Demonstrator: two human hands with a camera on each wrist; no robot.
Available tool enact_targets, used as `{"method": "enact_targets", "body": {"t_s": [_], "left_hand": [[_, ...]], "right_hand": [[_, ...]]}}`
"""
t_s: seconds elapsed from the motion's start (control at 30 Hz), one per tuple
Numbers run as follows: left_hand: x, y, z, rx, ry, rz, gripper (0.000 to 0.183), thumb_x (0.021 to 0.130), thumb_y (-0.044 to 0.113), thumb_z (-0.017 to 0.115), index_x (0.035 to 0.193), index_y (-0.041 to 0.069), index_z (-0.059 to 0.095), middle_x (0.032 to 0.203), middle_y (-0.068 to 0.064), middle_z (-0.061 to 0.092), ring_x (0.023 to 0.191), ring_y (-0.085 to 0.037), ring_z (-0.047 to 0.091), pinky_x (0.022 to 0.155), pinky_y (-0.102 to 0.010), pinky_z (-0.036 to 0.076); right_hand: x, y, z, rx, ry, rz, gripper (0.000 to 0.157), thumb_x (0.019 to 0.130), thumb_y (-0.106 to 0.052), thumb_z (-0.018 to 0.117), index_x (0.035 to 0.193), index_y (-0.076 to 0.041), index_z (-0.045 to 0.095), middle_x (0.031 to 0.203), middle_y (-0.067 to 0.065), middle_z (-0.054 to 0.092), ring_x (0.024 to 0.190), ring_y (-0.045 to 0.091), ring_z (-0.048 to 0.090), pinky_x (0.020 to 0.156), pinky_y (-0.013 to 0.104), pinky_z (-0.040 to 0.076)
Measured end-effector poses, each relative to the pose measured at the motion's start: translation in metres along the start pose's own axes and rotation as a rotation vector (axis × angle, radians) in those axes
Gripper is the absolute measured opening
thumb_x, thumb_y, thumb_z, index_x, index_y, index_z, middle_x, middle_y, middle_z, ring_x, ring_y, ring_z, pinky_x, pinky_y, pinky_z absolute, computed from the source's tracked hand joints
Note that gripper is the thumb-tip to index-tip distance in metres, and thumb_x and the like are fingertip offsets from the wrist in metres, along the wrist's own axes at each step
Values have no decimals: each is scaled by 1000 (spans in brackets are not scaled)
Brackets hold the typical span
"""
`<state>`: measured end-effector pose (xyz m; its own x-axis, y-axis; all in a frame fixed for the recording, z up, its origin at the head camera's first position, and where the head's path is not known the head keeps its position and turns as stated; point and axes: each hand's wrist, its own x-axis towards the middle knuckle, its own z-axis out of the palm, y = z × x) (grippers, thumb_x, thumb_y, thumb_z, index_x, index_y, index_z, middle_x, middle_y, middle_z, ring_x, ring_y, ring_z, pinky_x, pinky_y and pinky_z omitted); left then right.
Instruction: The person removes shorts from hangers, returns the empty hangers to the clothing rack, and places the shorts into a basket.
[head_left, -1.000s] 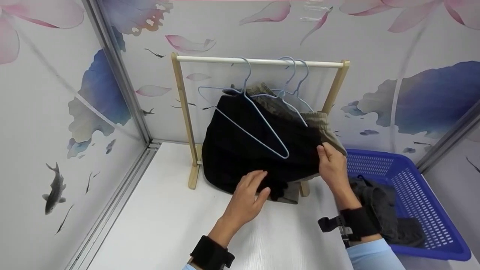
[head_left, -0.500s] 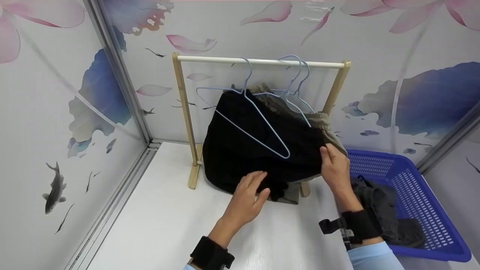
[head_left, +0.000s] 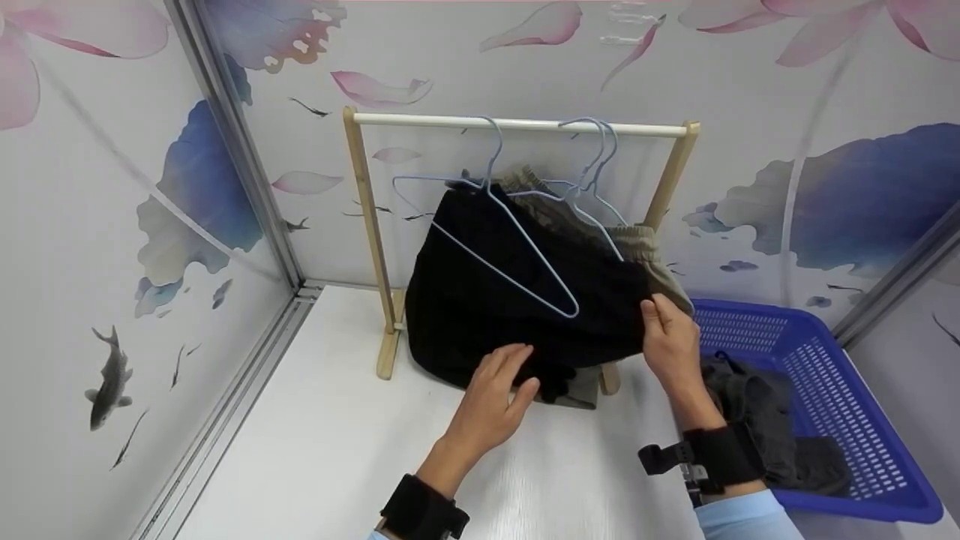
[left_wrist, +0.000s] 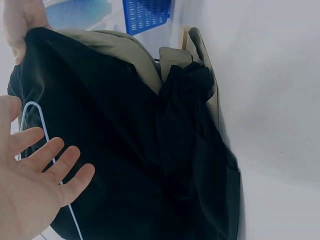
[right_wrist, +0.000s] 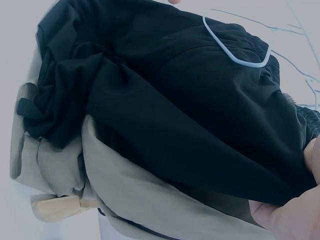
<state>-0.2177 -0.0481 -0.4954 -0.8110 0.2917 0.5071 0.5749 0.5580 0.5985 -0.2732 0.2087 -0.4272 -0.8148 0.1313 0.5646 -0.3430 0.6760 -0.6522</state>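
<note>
White walls [head_left: 450,45] printed with petals, blue leaves and fish rise ahead of the left hand [head_left: 487,401] and the right hand [head_left: 670,337]. Beneath them lies the white table [head_left: 300,450], shiny near the left forearm. A wooden clothes rack [head_left: 427,120] with a white rail stands just ahead of both. To the right hand's right sits a blue basket [head_left: 847,390] with dark grey clothes [head_left: 750,405] inside.

The black garment [head_left: 465,300] spreads directly in front of the hands, over a beige garment [head_left: 634,244]. Compared with a second ago, its edge at the right hand sits slightly lower and farther right. The right hand pinches that edge and has shifted with it. The left hand keeps its place by the garment's lower part, fingers loose, holding nothing; whether it touches the cloth cannot be told.

Beyond the right hand, the middle hanger [head_left: 601,146] has tipped, its lower end now lower. The front hanger [head_left: 503,270], above the left fingertips, looks almost unchanged.
</note>
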Motion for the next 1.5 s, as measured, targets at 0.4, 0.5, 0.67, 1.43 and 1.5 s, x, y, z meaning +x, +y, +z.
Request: {"method": "enact_targets", "body": {"t_s": [0.4, 0.5, 0.67, 1.43, 1.5], "left_hand": [[0, -1, 1, 5, 7, 7, 47, 109, 28, 54, 148, 2, 53, 147, -14, 53, 135, -28, 52, 112, -46, 44], [0, -1, 1, 0, 8, 5, 47, 109, 28, 54, 148, 1, 53, 147, -14, 53, 135, -28, 52, 112, -46, 44], [-1, -1, 2, -5, 7, 0, 48, 109, 29, 53, 147, 0, 53, 147, -14, 53, 136, -28, 51, 113, -46, 43], [2, -1, 0, 2, -11, -13, 47, 109, 28, 54, 148, 1, 53, 148, -14, 52, 136, -28, 51, 112, -47, 44], [3, -2, -1, 7, -11, -14, 48, 109, 30, 53, 148, 1, 53, 148, -14, 52, 136, -28, 51, 113, -47, 43]], "right_hand": [[-6, 5, 1, 6, -2, 24, 34, 109, -14, 50, 78, -4, 42, 70, 1, 29, 65, 20, 32, 66, 30, 27], [-7, 5, 0, 9, -9, 34, 35, 109, -14, 51, 77, -5, 42, 70, 1, 30, 64, 20, 33, 66, 29, 27], [-8, 6, 0, -1, -18, 30, 33, 109, -12, 51, 77, -5, 43, 70, 2, 32, 66, 22, 35, 66, 31, 29], [-29, 24, -5, 5, -93, 68, 36, 109, -12, 52, 75, -7, 40, 69, -2, 29, 63, 16, 32, 64, 29, 27], [-31, 26, -5, 5, -98, 84, 34, 109, -12, 53, 76, -6, 44, 69, -1, 33, 66, 18, 36, 65, 29, 29]]}}
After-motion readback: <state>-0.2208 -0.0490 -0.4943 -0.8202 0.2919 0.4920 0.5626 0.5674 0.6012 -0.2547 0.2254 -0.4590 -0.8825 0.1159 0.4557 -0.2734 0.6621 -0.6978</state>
